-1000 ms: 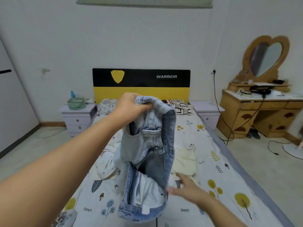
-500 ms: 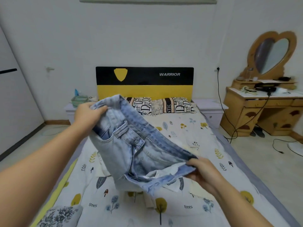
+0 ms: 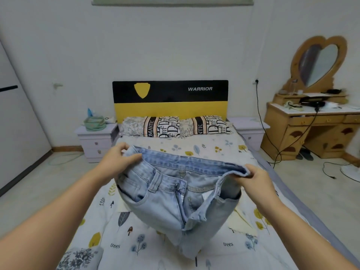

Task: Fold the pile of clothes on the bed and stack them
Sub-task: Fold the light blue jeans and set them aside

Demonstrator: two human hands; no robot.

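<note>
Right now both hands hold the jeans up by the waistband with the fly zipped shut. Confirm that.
Not quite: the head view shows the fly open. The left hand and right hand do hold the jeans up by the waistband.

Both arms outstretched — left hand (image 3: 118,162), right hand (image 3: 257,179) pinching.

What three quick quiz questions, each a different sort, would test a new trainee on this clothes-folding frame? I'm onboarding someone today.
1. True or false: both hands grip the waistband of the jeans.
2. Multiple choice: the fly of the jeans is A) zipped shut, B) open, C) hidden.
3. Fill in: the word printed on the headboard is ____.

Key:
1. True. The left hand and the right hand each hold one end of the waistband, spreading the jeans above the bed.
2. B.
3. WARRIOR.
</note>
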